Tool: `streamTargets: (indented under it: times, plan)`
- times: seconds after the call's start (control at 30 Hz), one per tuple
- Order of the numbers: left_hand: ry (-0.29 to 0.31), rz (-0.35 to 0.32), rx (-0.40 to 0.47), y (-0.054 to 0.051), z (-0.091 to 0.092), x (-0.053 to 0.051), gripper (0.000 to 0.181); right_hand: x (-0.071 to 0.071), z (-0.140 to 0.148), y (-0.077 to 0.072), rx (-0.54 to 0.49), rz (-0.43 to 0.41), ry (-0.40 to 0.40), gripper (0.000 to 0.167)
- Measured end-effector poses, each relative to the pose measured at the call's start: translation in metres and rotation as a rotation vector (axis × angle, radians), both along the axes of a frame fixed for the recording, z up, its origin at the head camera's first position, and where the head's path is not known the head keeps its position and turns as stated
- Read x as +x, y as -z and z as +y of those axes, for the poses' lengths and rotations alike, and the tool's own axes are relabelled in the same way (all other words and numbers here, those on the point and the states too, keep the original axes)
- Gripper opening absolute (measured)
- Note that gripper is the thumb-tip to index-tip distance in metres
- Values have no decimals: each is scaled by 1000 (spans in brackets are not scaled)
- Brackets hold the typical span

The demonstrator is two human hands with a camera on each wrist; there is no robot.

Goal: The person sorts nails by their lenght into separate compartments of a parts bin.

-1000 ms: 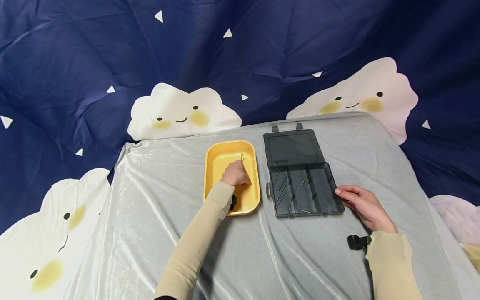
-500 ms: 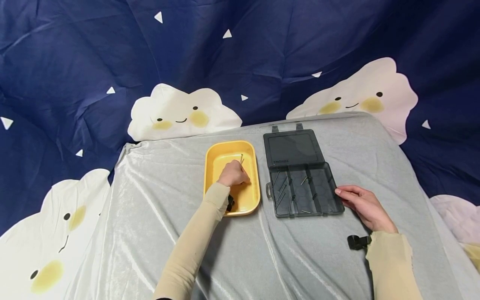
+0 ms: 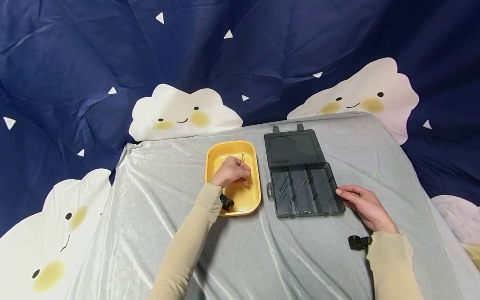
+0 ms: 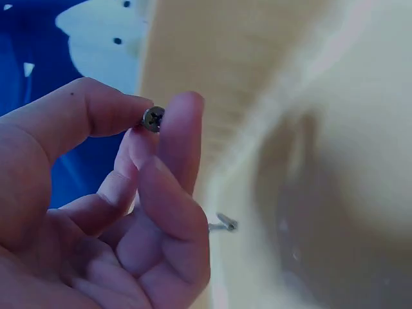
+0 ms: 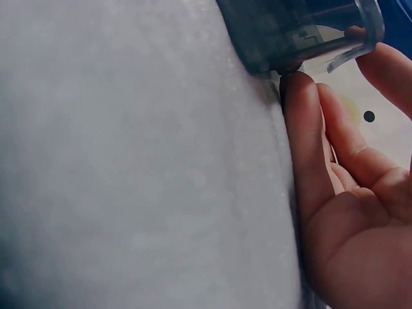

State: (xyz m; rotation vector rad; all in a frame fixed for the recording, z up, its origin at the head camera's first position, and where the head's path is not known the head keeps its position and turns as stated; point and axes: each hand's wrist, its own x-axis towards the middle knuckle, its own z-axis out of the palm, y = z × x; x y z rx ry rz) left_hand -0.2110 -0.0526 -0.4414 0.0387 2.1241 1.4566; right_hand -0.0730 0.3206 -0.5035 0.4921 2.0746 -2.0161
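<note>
"Where are your hands?"

"Well apart. My left hand [image 3: 230, 171] is over the yellow tray [image 3: 245, 201], and my right hand [image 3: 365, 206] is at the right side of the dark see-through box [image 3: 327, 196]."

"Is the left one holding anything?"

"Yes, I pinch a screw [image 4: 154, 120] between my thumb and a finger. Its cross-slotted head shows in my left wrist view; I can't make out the shaft. Past my fingers, another screw [image 4: 225, 224] lies in the tray."

"And the right?"

"I grip the box's edge, thumb at the rim, a fingertip at the lower edge."

"How does the box lie?"

"Flat on the grey-draped bench [image 3: 146, 216], just right of the tray, its lid [image 3: 293, 148] folded back away from me. Loose screws [image 3: 304, 181] lie in its left and middle columns."

"Behind it all?"

"A navy backdrop [image 3: 262, 50] with smiling white clouds."
</note>
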Motion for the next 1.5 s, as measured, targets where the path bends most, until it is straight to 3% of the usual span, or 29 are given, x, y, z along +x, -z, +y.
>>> streamTargets:
  times: [0.37,0.57,0.73,1.03,1.5]
  plan:
    - [15,-39,157,-16,10,5,18,1,0,0,-10,1,4,7]
    - [48,-27,161,-23,20,10,23,1,0,0,-9,6,7,7]
    - [97,11,124,-24,31,13,22,0,1,1,-1,6,4,8]
    - [123,50,126,-26,53,17,25,-1,1,0,1,-2,-12,11]
    - [112,46,230,-21,81,28,19,-1,1,1,-10,3,-9,9]
